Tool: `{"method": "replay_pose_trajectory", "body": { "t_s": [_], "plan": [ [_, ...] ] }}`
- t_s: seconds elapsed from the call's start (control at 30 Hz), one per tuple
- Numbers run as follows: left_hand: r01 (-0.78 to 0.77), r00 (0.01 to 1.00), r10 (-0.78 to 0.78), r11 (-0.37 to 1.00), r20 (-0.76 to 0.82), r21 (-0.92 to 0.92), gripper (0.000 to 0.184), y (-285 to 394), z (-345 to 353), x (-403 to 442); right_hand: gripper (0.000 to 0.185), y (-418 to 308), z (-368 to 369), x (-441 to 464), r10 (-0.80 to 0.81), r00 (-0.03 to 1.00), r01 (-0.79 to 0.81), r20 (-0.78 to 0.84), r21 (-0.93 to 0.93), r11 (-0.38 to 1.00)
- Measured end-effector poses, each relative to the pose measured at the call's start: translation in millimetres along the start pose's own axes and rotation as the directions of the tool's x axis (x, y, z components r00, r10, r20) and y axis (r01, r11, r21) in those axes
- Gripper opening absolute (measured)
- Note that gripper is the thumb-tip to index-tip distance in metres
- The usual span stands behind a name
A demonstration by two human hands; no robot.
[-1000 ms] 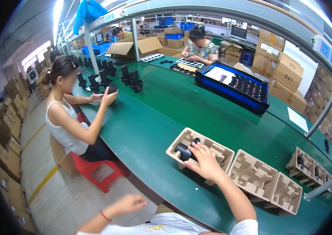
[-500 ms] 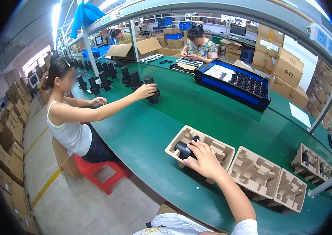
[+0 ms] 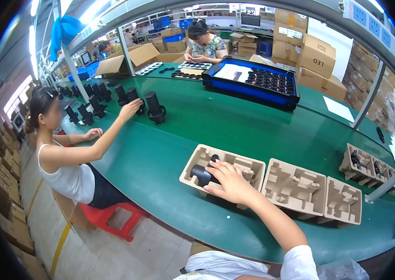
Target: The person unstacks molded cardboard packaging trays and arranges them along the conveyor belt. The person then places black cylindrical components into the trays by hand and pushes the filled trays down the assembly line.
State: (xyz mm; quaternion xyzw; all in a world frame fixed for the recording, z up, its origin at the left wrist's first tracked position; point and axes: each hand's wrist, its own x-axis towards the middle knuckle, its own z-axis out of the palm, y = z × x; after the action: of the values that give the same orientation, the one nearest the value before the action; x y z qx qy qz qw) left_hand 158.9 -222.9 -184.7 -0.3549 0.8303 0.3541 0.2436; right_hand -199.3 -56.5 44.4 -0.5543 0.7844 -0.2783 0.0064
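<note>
Sleeve (image 3: 298, 263) and bare forearm (image 3: 279, 224) come nearest me, leading forward to the leftmost pulp tray (image 3: 256, 168), where a black cylinder (image 3: 200, 175) lies on its side at the left end, a smaller black knob (image 3: 214, 158) just beyond it. Handling it well, I judge, means keeping my palm low over the piece, spreading pressure along its length and sparing the moulded walls, which could buckle if leaned on.

My right hand (image 3: 231, 182) is half open, palm down, fingers slightly bent over the cylinder's right part, thumb along the near side; it touches the piece, but whether it truly grips I cannot tell, as the underside of my hand is hidden. My left hand is out of view, so I cannot say how it stands.

To the right, a middle tray (image 3: 295, 186) and an end tray (image 3: 344, 203) continue the row on the green bench (image 3: 160, 154). Farther off, a co-worker's hand (image 3: 131, 109) reaches an upright black part (image 3: 132, 93), and beyond sits a blue-walled tray (image 3: 272, 96) of dark rings (image 3: 270, 81).
</note>
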Motion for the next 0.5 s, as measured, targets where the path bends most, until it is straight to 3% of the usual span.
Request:
{"method": "replay_pose_trajectory", "body": {
  "t_s": [0.23, 0.33, 0.43, 0.5],
  "plan": [
    [-0.021, 0.987, 0.008, 0.997, 0.159, 0.077, 0.038, 1, 9, 4, 0.062, 3, 3, 1, -0.006, 1.000, 0.006, -0.005, -0.003, 1.000],
    [-0.020, 0.967, -0.013, 0.992, 0.253, 0.127, 0.038, -2, 18, 3, 0.067, 3, 2, 5, 0.034, 0.999, -0.034, 0.004, -0.097, 0.995],
    [-0.023, 0.914, -0.059, 0.980, 0.402, 0.197, 0.038, -10, 29, 2, 0.071, -2, -3, 10, 0.075, 0.997, -0.067, 0.029, -0.222, 0.973],
    [-0.046, 0.839, -0.095, 0.969, 0.536, 0.243, 0.038, -17, 37, -1, 0.072, 0, -4, 10, 0.089, 0.993, -0.075, 0.075, -0.173, 0.982]
  ]
}}
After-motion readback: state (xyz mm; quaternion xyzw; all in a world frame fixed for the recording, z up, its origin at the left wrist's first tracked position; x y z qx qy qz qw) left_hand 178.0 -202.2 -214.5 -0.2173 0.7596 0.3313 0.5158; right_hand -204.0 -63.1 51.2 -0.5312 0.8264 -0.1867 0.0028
